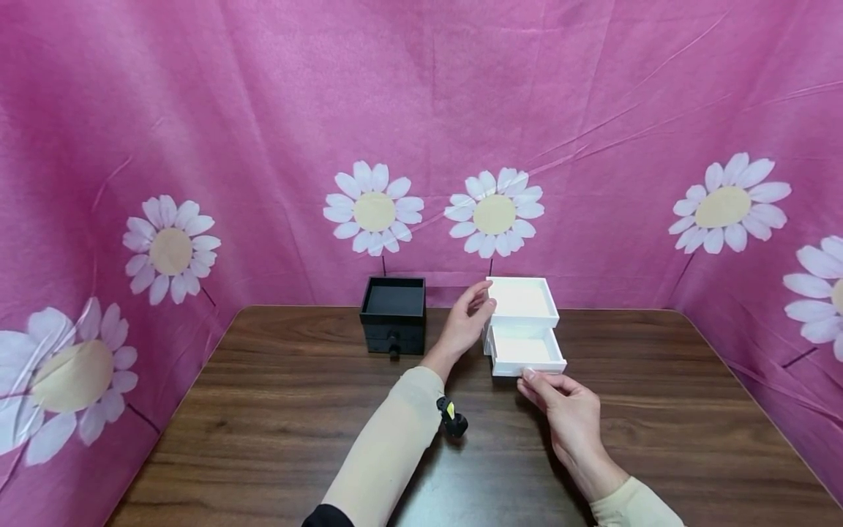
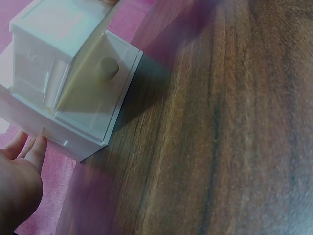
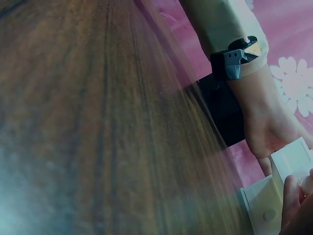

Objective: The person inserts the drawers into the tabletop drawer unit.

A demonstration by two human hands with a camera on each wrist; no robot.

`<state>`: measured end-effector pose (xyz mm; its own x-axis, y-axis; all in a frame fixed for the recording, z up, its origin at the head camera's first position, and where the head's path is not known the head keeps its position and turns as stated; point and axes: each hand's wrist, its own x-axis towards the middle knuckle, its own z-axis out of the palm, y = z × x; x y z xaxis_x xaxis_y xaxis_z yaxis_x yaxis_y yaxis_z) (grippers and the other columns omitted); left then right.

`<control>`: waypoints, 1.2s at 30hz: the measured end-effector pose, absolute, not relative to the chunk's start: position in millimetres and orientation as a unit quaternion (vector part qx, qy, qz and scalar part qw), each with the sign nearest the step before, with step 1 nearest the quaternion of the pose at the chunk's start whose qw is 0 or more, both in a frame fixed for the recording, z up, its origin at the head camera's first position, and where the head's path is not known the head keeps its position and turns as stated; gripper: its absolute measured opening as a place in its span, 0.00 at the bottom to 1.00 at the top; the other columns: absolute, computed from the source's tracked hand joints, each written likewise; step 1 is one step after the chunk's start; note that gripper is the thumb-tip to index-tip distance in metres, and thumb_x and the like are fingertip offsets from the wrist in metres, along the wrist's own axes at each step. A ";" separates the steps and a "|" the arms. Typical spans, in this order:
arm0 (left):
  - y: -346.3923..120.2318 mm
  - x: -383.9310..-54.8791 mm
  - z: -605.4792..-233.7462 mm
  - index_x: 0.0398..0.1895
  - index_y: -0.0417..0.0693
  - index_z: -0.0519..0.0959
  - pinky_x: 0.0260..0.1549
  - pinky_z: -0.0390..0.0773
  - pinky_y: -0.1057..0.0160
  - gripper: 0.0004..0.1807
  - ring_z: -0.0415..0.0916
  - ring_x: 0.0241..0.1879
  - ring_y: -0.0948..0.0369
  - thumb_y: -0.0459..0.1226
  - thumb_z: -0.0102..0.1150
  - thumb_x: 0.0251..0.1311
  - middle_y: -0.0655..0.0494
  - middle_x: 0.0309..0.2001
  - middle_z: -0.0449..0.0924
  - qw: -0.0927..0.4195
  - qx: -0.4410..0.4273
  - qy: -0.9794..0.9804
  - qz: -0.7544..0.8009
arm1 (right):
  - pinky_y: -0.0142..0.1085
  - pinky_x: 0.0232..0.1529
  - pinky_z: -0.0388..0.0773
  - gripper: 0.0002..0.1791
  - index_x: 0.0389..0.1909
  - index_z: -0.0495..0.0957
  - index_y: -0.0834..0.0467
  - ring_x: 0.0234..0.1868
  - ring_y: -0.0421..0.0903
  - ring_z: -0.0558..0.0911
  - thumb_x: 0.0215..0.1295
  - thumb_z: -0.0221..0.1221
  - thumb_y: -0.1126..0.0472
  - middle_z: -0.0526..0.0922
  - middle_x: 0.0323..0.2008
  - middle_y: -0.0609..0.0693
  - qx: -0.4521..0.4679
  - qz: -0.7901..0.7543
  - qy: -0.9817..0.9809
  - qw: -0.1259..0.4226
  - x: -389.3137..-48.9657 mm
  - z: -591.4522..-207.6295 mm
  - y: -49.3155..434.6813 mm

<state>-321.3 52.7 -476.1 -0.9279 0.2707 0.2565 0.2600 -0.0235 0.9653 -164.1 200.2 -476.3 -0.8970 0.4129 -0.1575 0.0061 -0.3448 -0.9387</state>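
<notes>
A small white drawer box [image 1: 527,321] with a shallow open tray on top stands at the back of the table. Its upper drawer [image 1: 535,366] is pulled well out and shows a bare white inside. With extended fingers, my left hand [image 1: 463,322] rests against the box's left side. At the drawer's front, my right hand [image 1: 574,419] pinches the handle between thumb and fingers, which hide it. In the left wrist view, the lower drawer, with its round knob [image 2: 107,68], sits closed beneath the pulled-out one.
A black drawer box [image 1: 395,322] with knobs on its front stands left of the white one, close to my left forearm. The brown wooden table [image 1: 276,424] ends at a pink curtain [image 1: 276,146] printed with white daisies.
</notes>
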 end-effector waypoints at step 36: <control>53.3 -320.8 -475.6 0.75 0.47 0.76 0.77 0.72 0.45 0.24 0.74 0.73 0.43 0.38 0.58 0.79 0.36 0.73 0.75 0.001 0.188 0.698 0.691 | 0.36 0.44 0.92 0.13 0.26 0.89 0.55 0.32 0.39 0.92 0.69 0.69 0.72 0.91 0.26 0.45 -0.177 0.783 -0.579 0.139 -207.5 -480.1 201.9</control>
<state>-320.8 53.3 -475.6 -0.9295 0.2629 0.2586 0.2609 -0.0268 0.9650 -207.5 201.9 -480.1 -0.8986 0.4228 -0.1173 -0.0117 -0.2902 -0.9569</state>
